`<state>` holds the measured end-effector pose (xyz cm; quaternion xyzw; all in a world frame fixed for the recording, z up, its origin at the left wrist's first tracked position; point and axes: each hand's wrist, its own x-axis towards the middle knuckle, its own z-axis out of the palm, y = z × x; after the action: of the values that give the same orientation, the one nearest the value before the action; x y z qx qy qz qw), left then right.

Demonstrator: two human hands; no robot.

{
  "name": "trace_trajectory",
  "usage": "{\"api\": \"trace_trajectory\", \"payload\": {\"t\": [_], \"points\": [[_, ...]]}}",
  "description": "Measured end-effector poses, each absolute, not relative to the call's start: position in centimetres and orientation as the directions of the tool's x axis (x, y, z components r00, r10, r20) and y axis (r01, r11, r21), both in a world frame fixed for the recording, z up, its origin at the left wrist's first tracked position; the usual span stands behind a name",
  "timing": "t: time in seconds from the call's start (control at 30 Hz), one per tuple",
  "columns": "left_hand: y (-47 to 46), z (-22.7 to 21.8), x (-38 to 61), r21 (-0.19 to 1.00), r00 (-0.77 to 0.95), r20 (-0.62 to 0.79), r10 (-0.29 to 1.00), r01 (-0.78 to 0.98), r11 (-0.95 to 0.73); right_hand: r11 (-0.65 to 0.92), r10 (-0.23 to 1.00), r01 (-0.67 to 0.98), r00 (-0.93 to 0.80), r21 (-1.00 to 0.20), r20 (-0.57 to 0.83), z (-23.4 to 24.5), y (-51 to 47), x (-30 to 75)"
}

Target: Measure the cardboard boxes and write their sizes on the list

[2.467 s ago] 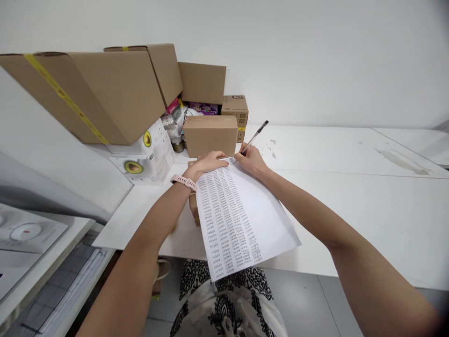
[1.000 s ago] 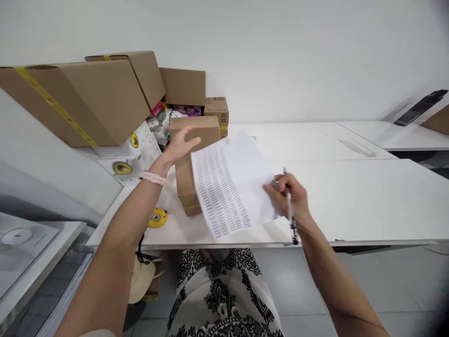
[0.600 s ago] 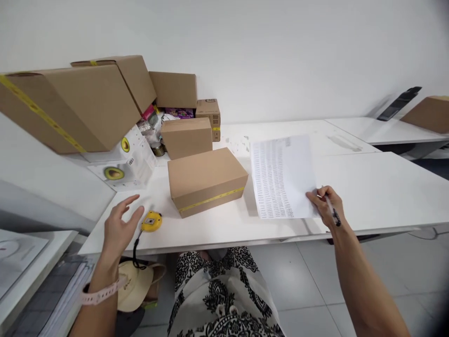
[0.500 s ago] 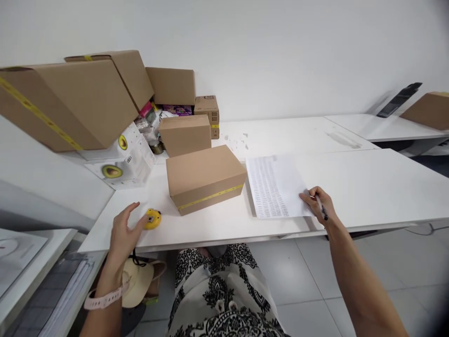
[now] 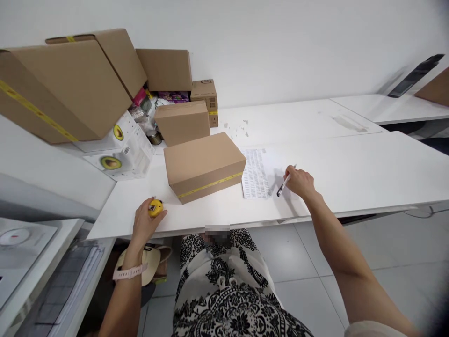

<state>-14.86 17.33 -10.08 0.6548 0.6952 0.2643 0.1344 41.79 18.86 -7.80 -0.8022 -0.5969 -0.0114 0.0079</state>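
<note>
My left hand (image 5: 145,220) is closed round a yellow tape measure (image 5: 155,208) at the left front of the white table. The fingers wrap its far side and the thumb is at its near side. In my right hand (image 5: 299,181) is a pen (image 5: 285,181), its dark end pointing down and to the left. This hand is over the right part of a printed paper sheet (image 5: 255,174), which lies on the table. Between the hands sits a closed cardboard box (image 5: 204,164) with yellow tape along its front, next to the sheet's left edge.
Behind are a smaller cardboard box (image 5: 183,122) and a stack of white avocado-print boxes (image 5: 135,161) under large cartons (image 5: 75,89). A lower white shelf (image 5: 66,231) stands at left. A black object (image 5: 416,76) is at the far right. The table's front edge runs before me.
My left hand has closed round the tape measure. My right hand has let go of the sheet's edge and moved left with the pen, over the sheet. The view has shifted slightly.
</note>
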Motion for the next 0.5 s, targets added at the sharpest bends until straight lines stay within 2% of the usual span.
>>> {"api": "trace_trajectory", "payload": {"t": [0.17, 0.23, 0.33, 0.4, 0.43, 0.5], "points": [[17.7, -10.4, -13.9, 0.429, -0.152, 0.235, 0.96, 0.902, 0.038, -0.165, 0.984, 0.984, 0.16, -0.061, -0.081, -8.2, 20.4, 39.4], [17.8, -10.5, -13.4, 0.454, -0.191, 0.263, 0.946, 0.89, 0.053, -0.157, 0.985, 0.984, 0.151, -0.08, -0.078, -8.4, 20.6, 38.9], [17.0, -9.8, -12.8, 0.642, -0.331, 0.28, 0.901, 0.763, 0.081, -0.202, 0.978, 0.976, 0.197, -0.084, -0.069, -8.1, 20.2, 38.6], [15.3, -8.5, -12.3, 0.808, -0.375, 0.267, 0.888, 0.589, 0.006, -0.234, 0.971, 0.963, 0.239, -0.136, 0.015, -7.2, 19.3, 38.2], [14.2, -7.5, -11.8, 0.87, -0.35, 0.263, 0.899, 0.489, -0.065, -0.235, 0.962, 0.952, 0.257, -0.199, 0.095, -6.5, 18.6, 37.8], [11.7, -5.1, -10.4, 0.934, -0.223, 0.265, 0.938, 0.302, -0.192, -0.158, 0.911, 0.903, 0.289, -0.399, 0.293, -4.5, 16.9, 36.2]]}}
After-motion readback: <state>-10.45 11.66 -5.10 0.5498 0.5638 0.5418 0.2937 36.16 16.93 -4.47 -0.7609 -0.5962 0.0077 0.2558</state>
